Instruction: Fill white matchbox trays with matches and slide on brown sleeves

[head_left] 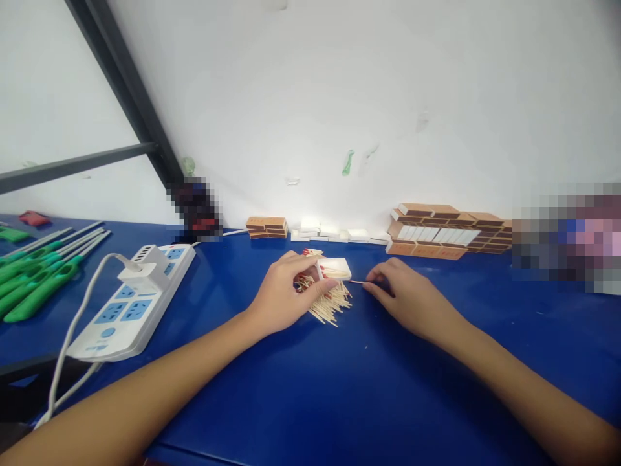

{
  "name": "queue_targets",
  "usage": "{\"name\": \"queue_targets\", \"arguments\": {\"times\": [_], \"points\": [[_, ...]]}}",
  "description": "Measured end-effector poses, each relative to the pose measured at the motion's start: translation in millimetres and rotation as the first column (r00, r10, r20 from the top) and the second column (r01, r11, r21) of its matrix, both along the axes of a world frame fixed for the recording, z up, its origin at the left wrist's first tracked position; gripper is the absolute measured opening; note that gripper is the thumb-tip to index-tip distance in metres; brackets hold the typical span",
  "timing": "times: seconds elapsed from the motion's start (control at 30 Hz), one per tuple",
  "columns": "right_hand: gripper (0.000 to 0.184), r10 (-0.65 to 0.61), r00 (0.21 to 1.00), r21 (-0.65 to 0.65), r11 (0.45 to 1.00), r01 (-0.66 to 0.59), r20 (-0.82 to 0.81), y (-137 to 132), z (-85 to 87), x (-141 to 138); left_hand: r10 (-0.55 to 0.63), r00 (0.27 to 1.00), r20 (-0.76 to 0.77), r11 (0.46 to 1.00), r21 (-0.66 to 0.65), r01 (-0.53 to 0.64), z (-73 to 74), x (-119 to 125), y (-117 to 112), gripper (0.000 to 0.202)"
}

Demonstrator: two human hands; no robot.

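Observation:
In the middle of the head view, my left hand (pixel 286 294) grips a small white matchbox tray (pixel 342 265) between thumb and fingers. A few red-tipped matches lie inside the tray. Just right of it, my right hand (pixel 402 291) pinches a single match (pixel 358 282), whose far end points toward the tray. Under and in front of the tray, a loose pile of matches (pixel 330 305) is spread on the blue table, partly hidden by my left hand.
Against the wall stand stacked brown matchboxes (pixel 436 248), a smaller brown stack (pixel 266 226) and several white trays (pixel 330 233). At left are a white power strip (pixel 145 327) with a plugged-in cable and green-handled sticks (pixel 43 291). The blue table (pixel 310 401) extends toward me.

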State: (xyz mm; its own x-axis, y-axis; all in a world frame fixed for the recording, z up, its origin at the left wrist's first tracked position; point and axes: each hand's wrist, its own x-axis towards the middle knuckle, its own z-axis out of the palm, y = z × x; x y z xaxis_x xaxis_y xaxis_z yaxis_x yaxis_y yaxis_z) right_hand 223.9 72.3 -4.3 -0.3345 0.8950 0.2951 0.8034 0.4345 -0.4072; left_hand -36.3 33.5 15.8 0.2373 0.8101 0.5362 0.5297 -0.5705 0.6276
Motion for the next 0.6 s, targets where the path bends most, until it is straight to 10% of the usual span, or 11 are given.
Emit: {"name": "queue_targets", "arguments": {"times": [0.1,0.27,0.43,0.6], "points": [[0.020,0.043,0.999,-0.082,0.996,-0.042,0.001,6,0.5,6,0.010,1.000,-0.026,1.000,-0.009,-0.010,0.0,1,0,0.025],[0.017,0.144,0.976,0.196,0.974,-0.112,-0.162,-15,27.7,-9,-0.030,0.996,-0.085,0.997,0.065,0.036,2.4,4,-4,0.027],[0.016,0.306,0.940,0.211,0.939,-0.272,-0.149,-36,37.1,-25,-0.130,0.984,-0.124,0.987,0.080,0.140,2.9,6,-8,0.031],[0.018,0.142,0.966,0.241,0.967,-0.088,-0.218,-27,25.4,-21,0.047,0.998,-0.049,0.992,0.121,-0.040,2.2,0,0,0.027]]}}
